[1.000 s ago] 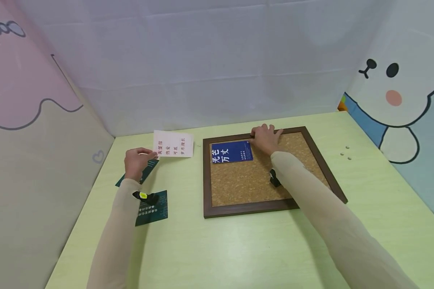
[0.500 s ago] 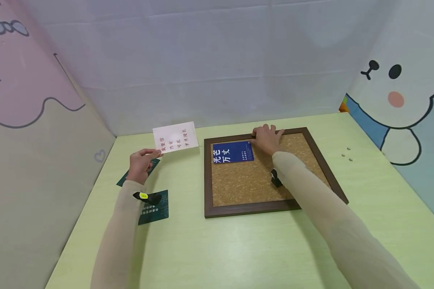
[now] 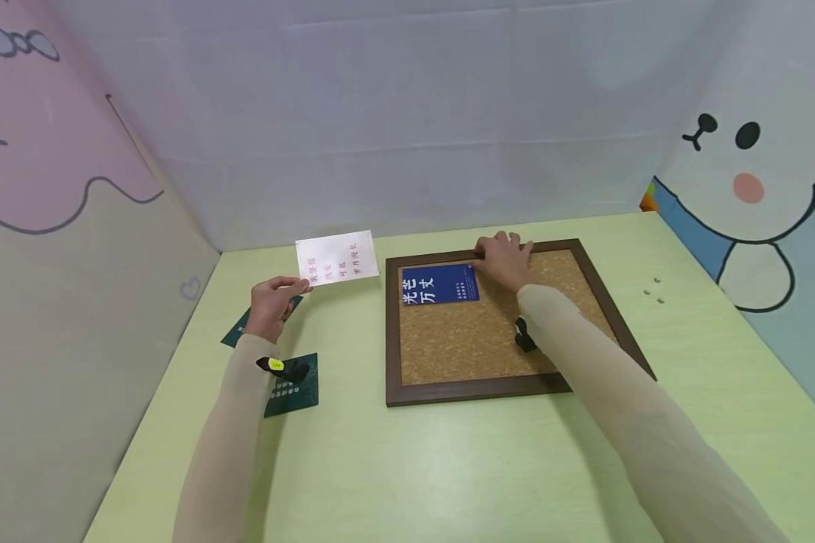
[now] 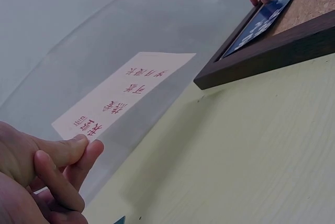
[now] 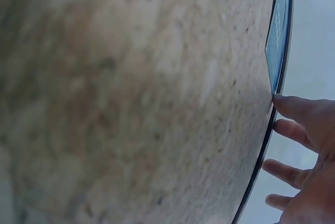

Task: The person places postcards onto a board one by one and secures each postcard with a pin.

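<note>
My left hand (image 3: 269, 308) pinches the lower left corner of a white card (image 3: 339, 258) with red writing, tilted up above the table. In the left wrist view, thumb and index finger clasp that card (image 4: 125, 90) at its edge. To the right lies a brown-framed cork board (image 3: 462, 343). A blue card (image 3: 441, 285) with white characters sits in its upper left part. My right hand (image 3: 504, 260) rests at the board's top edge, thumb at the blue card's upper right corner. In the right wrist view its other fingers (image 5: 285, 171) spread along the frame; what lies beneath the thumb is hidden.
Two dark green cards lie on the table at the left, one (image 3: 295, 396) below the left wrist, the other (image 3: 238, 330) partly behind the left hand. Several small thumbtacks (image 3: 657, 280) lie right of the board. A white cloth wall (image 3: 407, 151) stands behind the table.
My left hand has lifted the white card and moved slightly right, toward the board, tipping the card's face up. The right hand stays at the blue card's corner.
</note>
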`<state>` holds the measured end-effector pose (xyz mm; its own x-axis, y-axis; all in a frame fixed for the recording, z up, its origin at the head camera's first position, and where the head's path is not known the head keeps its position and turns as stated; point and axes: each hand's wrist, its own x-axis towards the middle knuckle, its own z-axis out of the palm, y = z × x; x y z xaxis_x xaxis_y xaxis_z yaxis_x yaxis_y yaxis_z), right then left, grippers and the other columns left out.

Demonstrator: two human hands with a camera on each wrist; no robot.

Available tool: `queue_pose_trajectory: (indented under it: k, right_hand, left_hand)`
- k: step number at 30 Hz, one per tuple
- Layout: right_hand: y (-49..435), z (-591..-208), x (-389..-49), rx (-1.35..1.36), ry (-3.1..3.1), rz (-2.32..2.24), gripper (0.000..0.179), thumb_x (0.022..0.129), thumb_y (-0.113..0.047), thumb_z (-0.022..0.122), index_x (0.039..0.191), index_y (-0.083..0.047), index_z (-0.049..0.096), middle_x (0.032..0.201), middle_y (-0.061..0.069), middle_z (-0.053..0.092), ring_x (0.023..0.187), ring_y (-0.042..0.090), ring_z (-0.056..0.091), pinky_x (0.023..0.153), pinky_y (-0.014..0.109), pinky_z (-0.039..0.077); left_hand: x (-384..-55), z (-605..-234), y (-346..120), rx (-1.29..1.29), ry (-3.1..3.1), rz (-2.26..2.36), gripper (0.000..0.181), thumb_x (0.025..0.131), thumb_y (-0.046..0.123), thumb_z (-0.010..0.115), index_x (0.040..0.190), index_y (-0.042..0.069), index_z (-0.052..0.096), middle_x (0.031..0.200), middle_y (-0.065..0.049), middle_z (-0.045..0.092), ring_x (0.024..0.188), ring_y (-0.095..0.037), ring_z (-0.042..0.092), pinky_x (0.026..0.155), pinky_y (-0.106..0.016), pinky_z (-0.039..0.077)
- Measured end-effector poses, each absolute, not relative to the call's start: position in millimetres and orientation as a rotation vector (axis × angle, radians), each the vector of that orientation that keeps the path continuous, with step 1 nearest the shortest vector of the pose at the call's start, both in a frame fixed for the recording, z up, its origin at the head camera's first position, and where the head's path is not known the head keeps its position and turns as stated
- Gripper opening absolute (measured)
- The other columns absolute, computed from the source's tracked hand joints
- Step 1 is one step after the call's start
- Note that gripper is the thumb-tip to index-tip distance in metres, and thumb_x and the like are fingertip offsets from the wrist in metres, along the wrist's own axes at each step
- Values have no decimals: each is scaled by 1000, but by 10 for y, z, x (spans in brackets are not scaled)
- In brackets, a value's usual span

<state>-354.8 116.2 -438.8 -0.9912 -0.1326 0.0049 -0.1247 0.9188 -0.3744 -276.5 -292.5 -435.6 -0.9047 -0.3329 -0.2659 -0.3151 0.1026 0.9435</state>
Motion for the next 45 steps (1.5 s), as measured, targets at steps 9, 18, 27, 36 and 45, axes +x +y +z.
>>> queue_pose_trajectory:
  k: [9,18,27,36,45]
  right_hand:
    - [1392,-4368,-3576,-176,3055,-625,40,98,-35,57,130,-11,57,140,24,42,139,51,22,108,74,4]
    - [1707,-4356,-3586,-67,3069,-612,44,98,-34,57,133,-8,54,141,27,40,137,51,23,108,74,6]
    - [2005,-4303,-3496,-64,3070,-633,45,99,-33,55,135,-6,52,141,30,37,135,56,22,105,76,6]
    - [2192,-4250,-3413,-8,3058,-644,45,99,-33,54,134,-4,53,139,32,37,133,57,22,104,77,2]
    - [2421,-4234,-3373,67,3073,-602,45,99,-32,54,133,-3,51,137,32,38,132,58,21,104,76,3]
  left_hand:
    - [-2804,-4338,-2848,681,-2317,-2011,24,89,28,72,106,12,67,81,12,73,61,-12,38,58,-25,33]
    - [-2906,-4378,-2748,704,-2361,-1994,24,89,31,72,106,14,67,90,8,70,59,-10,39,57,-24,33]
    - [-2922,-4373,-2598,637,-2389,-2011,21,92,27,70,106,12,66,87,8,72,56,-10,37,58,-27,30]
    - [-2925,-4365,-2452,577,-2405,-2031,25,93,24,68,111,7,65,91,4,73,57,-10,37,56,-24,30]
    - [-2943,-4327,-2235,565,-2415,-2059,28,93,22,69,114,4,64,88,6,70,60,-10,37,59,-24,32]
